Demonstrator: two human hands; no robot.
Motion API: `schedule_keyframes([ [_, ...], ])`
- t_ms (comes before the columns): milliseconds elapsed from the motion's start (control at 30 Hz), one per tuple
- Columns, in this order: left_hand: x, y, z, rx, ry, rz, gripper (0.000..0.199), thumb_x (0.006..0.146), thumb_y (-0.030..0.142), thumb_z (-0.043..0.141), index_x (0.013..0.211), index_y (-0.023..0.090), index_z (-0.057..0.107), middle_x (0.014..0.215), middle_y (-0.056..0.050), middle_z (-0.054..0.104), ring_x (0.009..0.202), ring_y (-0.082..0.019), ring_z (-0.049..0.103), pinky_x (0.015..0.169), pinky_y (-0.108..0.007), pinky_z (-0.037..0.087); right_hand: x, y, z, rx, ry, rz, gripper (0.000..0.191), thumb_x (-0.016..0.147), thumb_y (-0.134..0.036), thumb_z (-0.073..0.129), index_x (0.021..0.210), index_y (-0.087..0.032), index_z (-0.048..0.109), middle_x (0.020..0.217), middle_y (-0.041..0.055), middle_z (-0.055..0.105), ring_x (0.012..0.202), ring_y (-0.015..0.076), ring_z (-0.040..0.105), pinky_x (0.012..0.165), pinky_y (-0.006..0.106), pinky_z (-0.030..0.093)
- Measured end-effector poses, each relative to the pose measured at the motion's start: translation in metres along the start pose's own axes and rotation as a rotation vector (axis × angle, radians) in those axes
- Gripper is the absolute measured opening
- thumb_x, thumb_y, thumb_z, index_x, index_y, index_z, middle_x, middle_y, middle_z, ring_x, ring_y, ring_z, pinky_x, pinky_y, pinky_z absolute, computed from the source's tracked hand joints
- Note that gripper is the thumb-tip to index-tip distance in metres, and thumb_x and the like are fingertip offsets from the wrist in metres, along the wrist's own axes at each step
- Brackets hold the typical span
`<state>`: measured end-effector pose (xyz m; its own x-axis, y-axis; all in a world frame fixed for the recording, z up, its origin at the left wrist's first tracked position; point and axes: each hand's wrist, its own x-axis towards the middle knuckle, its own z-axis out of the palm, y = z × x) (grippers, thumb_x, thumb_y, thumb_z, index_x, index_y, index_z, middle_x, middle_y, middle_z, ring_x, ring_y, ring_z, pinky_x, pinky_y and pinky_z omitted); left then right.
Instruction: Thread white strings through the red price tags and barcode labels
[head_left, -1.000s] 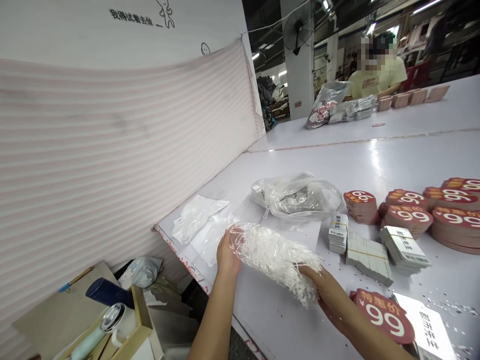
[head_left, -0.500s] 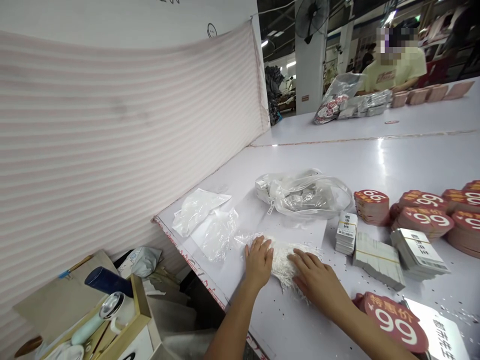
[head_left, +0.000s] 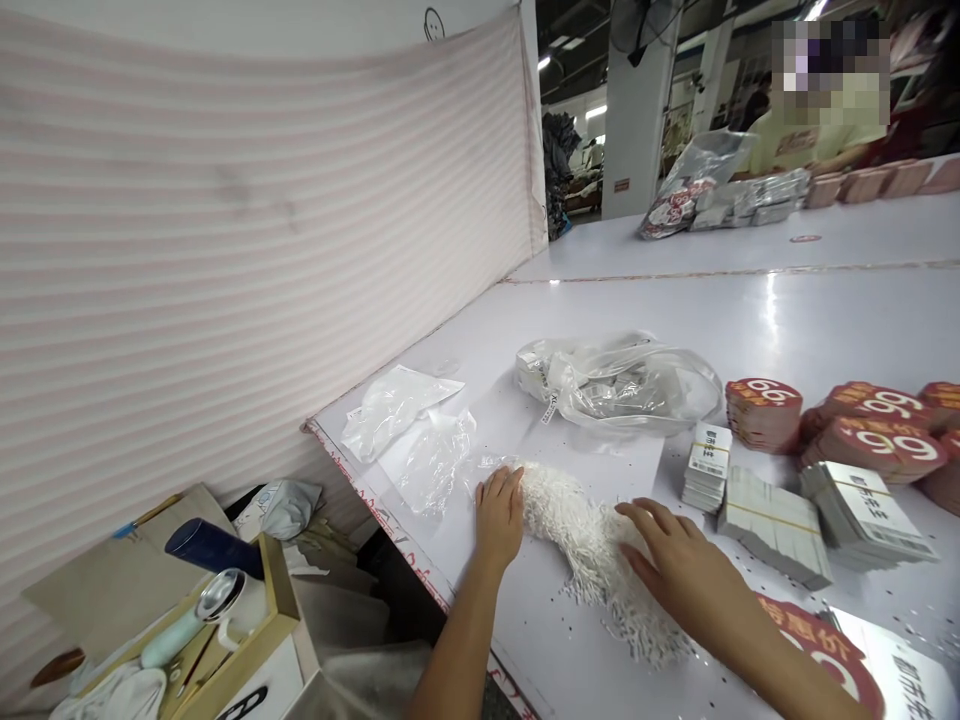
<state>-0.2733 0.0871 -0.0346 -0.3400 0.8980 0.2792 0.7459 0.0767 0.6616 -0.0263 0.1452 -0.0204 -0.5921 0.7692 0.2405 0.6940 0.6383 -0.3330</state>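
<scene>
Head view: the left hand (head_left: 499,517) lies palm down on the white table (head_left: 750,320), its fingers flat and close together, with the tips against the left end of a bundle of white string loops (head_left: 592,550). The right hand (head_left: 679,560) rests over the bundle's right part, fingers slightly spread and curved, and neither hand is closed on it. The bundle curves between the hands on the near part of the table, with small white bits (head_left: 577,595) scattered beside it. Flat, open-handed pressure seems right for strands this loose, as a pinch could tangle them. Farther off lie a clear bag of tags (head_left: 619,385) and flat plastic bags (head_left: 394,410); to the right are banded tag stacks (head_left: 776,525) and red "99" discs (head_left: 877,445).
</scene>
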Motion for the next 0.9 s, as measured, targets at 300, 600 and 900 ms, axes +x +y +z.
schedule_keyframes([
  [300, -0.006, 0.007, -0.005, 0.043, -0.06, 0.103, 0.058, 0.096, 0.044, 0.054, 0.149, 0.022, 0.046, 0.159, -0.012, 0.041, 0.149, -0.03, 0.033, 0.124, -0.055, 0.017, 0.03, -0.016, 0.014, 0.199, 0.039, -0.105, 0.035, 0.098, -0.016, 0.063, 0.133, -0.021, 0.058, 0.147, 0.0105, 0.05, 0.127, 0.0282, 0.055, 0.101, 0.049, 0.051],
  [600, -0.004, 0.008, -0.005, 0.032, -0.055, 0.113, 0.056, 0.09, 0.027, 0.054, 0.145, 0.018, 0.051, 0.156, -0.014, 0.045, 0.146, -0.031, 0.037, 0.122, -0.053, 0.025, 0.053, -0.021, -0.011, 0.104, -0.154, -0.17, 0.028, 0.099, -0.024, 0.064, 0.127, -0.021, 0.062, 0.128, 0.0078, 0.063, 0.111, 0.024, 0.064, 0.092, 0.044, 0.056],
  [900, -0.005, 0.003, -0.004, -0.006, -0.052, 0.129, 0.06, 0.083, 0.018, 0.049, 0.143, 0.016, 0.052, 0.154, -0.015, 0.047, 0.145, -0.031, 0.038, 0.122, -0.052, 0.026, 0.058, -0.002, -0.02, -0.166, -0.278, 0.122, 0.016, 0.098, -0.03, 0.066, 0.108, -0.017, 0.067, 0.115, 0.0066, 0.067, 0.103, 0.0225, 0.065, 0.088, 0.043, 0.056],
])
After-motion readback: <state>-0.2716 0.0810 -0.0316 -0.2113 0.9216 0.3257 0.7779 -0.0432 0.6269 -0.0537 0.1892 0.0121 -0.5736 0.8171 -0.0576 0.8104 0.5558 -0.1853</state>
